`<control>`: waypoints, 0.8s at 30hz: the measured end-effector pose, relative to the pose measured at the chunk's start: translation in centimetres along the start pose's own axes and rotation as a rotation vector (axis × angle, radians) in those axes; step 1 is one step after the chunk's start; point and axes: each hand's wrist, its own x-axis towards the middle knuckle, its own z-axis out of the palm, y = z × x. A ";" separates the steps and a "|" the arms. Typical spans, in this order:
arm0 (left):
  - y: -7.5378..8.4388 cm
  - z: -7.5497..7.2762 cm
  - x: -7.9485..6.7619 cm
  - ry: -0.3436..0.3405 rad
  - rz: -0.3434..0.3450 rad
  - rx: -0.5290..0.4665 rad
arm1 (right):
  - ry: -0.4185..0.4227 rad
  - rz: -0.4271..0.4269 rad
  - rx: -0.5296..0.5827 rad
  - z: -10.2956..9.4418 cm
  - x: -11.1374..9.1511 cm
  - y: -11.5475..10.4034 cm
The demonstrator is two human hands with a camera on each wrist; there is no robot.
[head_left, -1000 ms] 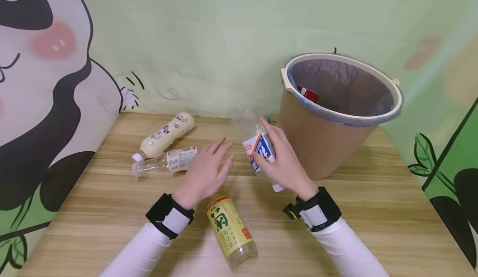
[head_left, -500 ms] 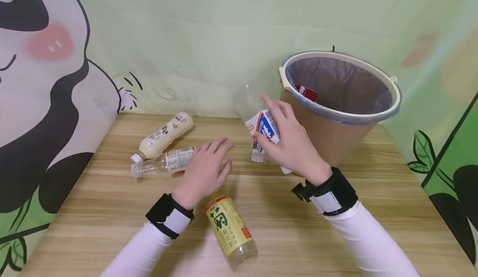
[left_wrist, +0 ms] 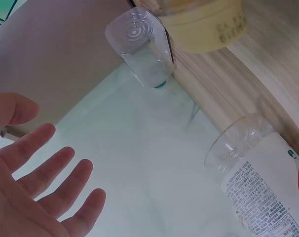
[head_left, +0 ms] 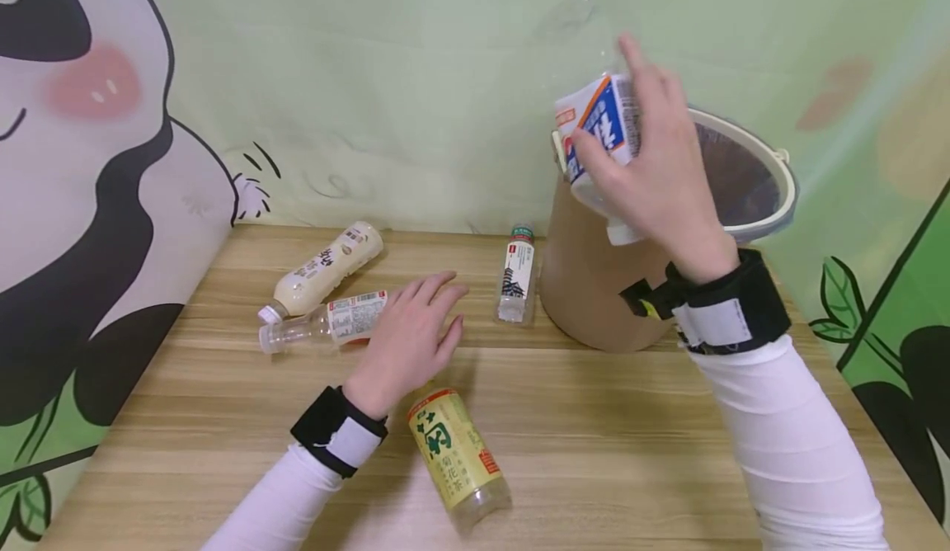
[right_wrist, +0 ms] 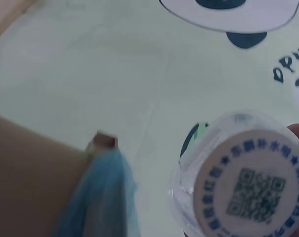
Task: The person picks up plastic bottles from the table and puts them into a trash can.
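Note:
My right hand grips a clear plastic bottle with a white, blue and orange label, raised in front of the bin's left rim. Its white cap, printed with a QR code, points back at the right wrist camera. Low over the table, my left hand has its fingers loosely extended and holds nothing; the left wrist view shows the open palm. Under it in the head view lies a clear bottle with a white and red label, its right end hidden. A yellow-labelled tea bottle lies nearer the front.
A brown bin with a pale rim and bluish liner stands at the back right. Left of it lies a small clear bottle with a green cap. A cream-coloured bottle lies back left. A printed cloth hangs behind the table.
My right hand has lifted the blue-and-white-labelled bottle from the table up and right to the bin, uncovering the green-capped bottle. The left hand has hardly moved.

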 end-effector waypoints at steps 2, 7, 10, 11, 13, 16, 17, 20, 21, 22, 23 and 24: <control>0.0 0.0 0.0 0.000 -0.001 0.001 | 0.045 0.041 -0.009 -0.8 0.6 0.7; 0.0 0.1 -0.2 -0.001 -0.002 0.001 | 0.101 0.164 -0.041 -2.0 1.5 2.9; 0.1 0.1 -0.3 0.001 -0.003 0.000 | 0.139 0.201 -0.049 -2.4 1.7 4.2; 0.1 0.1 -0.4 0.000 -0.004 0.000 | 0.152 0.209 -0.056 -2.5 1.7 4.6; 0.1 0.2 -0.4 0.000 -0.006 -0.001 | 0.169 0.231 -0.078 -2.6 1.7 5.3; 0.1 0.4 -0.5 -0.005 -0.008 -0.005 | 0.182 0.275 -0.123 -2.7 1.6 6.0; 0.1 0.4 -0.5 -0.008 -0.010 -0.004 | 0.187 0.286 -0.133 -2.8 1.5 6.2; 0.2 0.5 -0.6 -0.012 -0.011 -0.007 | 0.197 0.313 -0.156 -2.9 1.2 6.7; 0.2 0.5 -0.7 -0.012 -0.011 -0.007 | 0.203 0.314 -0.161 -2.9 1.1 6.8; 0.2 0.5 -0.7 -0.013 -0.013 -0.006 | 0.209 0.309 -0.165 -3.0 1.1 7.0; 0.3 0.5 -0.7 -0.012 -0.014 -0.007 | 0.213 0.303 -0.170 -2.9 1.0 7.1; 0.3 0.5 -0.7 -0.012 -0.014 -0.009 | 0.214 0.297 -0.178 -2.9 1.0 7.2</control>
